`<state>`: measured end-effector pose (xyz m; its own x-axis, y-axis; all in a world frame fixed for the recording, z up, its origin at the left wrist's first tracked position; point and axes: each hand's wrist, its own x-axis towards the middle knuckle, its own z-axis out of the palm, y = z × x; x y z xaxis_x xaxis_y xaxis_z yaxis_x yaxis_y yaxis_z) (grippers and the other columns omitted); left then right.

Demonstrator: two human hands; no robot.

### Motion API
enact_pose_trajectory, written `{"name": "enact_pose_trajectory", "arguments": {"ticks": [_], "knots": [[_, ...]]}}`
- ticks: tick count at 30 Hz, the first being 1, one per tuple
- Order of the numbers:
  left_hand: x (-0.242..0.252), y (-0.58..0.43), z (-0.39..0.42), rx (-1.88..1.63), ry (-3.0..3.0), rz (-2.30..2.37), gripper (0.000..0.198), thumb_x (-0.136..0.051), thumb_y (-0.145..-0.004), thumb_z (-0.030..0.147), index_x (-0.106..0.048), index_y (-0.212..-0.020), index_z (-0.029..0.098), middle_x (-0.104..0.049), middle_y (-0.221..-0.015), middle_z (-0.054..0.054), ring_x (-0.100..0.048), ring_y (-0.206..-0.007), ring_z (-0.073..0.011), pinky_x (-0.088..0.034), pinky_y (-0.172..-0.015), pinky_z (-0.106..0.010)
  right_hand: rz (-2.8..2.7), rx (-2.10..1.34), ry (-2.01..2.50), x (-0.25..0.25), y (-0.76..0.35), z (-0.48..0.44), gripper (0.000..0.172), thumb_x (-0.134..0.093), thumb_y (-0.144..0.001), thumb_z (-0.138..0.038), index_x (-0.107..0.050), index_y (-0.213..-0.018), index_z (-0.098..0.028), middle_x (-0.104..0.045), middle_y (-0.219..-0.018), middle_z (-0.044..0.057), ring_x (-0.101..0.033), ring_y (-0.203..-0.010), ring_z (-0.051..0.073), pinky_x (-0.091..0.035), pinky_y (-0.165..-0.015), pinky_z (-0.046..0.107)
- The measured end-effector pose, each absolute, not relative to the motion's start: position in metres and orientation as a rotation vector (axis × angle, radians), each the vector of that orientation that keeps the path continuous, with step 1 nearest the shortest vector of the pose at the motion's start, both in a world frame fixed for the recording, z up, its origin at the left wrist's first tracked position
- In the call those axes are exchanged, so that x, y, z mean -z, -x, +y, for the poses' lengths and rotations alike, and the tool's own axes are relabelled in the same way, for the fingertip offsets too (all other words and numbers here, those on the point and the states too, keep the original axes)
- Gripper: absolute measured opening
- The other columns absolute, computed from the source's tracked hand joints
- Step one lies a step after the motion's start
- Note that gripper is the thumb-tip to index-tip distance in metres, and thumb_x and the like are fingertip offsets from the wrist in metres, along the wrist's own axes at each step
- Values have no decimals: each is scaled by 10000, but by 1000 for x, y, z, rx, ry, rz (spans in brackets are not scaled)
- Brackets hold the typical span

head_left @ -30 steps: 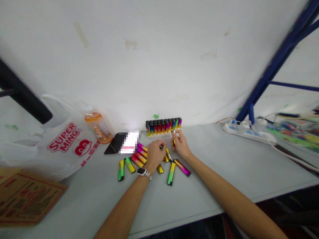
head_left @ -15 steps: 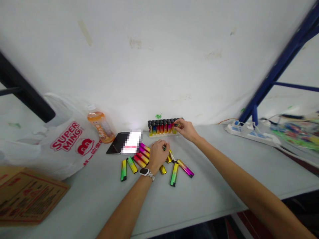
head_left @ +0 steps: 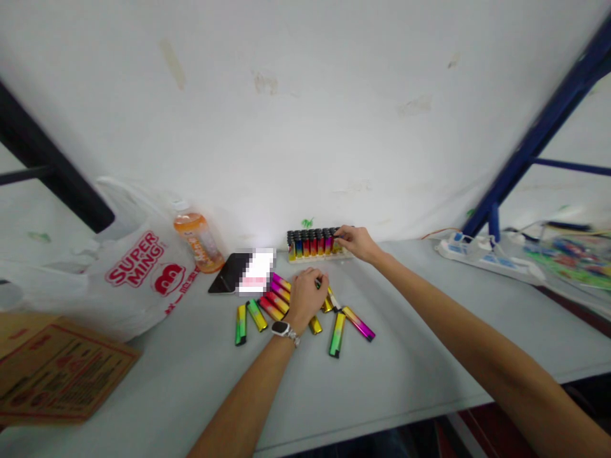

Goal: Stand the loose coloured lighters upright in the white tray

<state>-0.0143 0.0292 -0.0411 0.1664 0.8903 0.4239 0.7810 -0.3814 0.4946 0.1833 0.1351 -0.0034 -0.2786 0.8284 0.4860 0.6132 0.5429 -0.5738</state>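
Note:
Several lighters with black tops stand upright in rows in a pale tray [head_left: 312,258] against the wall. At the tray's right end, my right hand [head_left: 359,244] pinches the black top of a lighter [head_left: 337,234]; its fingers hide most of it. Nearer to me, my left hand [head_left: 305,296] is curled round a lighter [head_left: 318,282], with only its dark end showing. Loose shiny lighters lie about that hand: red-and-gold ones [head_left: 271,308] to its left, a green-and-yellow one [head_left: 337,335] and a purple-and-yellow one [head_left: 359,324] to its right.
Left of the lighters lie a dark tablet or phone [head_left: 228,273] with a blurred-out part, an orange drink bottle [head_left: 198,242], a white plastic bag [head_left: 119,305] and a cardboard box [head_left: 71,369]. A power strip [head_left: 491,259] and blue metal post [head_left: 525,133] stand at right.
The whole view has shifted slightly, so things appear a little further right. Both hands keep nearly the same places, the right at the tray and the left among the loose lighters.

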Motion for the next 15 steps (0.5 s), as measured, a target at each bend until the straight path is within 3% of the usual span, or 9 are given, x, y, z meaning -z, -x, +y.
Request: {"name": "enact_pose_trajectory", "arguments": {"ticks": [5, 9, 12, 15], "knots": [[41, 15, 29, -1004, -2265, 1635, 276, -482, -919, 287, -582, -682, 186, -610, -750, -12, -542, -735, -151, -354, -719, -291, -2033, -351, 1171, 4, -183, 140, 160, -643, -810, -203, -730, -937, -158, -704, -799, 32, -624, -683, 141, -486, -689, 252], [42, 15, 30, -1018, -2281, 1635, 281, -482, -919, 287, -584, -678, 185, -604, -739, -12, -533, -713, -149, -349, -700, -291, -2103, -118, 1214, 7, -183, 135, 246, -589, -878, -249, -744, -1050, -165, -622, -949, 83, -599, -800, 159, -479, -794, 283], [42, 15, 30, -1021, -2287, 1628, 280, -488, -915, 278, -581, -668, 183, -598, -725, -12, -529, -700, -149, -348, -688, -289, -2153, 22, 1350, 12, -183, 122, 363, -514, -932, -310, -666, -1243, -201, -530, -1022, 100, -570, -873, 185, -465, -839, 309], [41, 15, 30, -1015, -2283, 1627, 275, -489, -914, 278, -579, -672, 183, -599, -727, -12, -532, -699, -149, -351, -690, -289, -2189, 40, 1456, 16, -181, 103, 486, -466, -952, -341, -486, -1423, -224, -481, -1075, 103, -565, -875, 198, -464, -827, 322]]}}
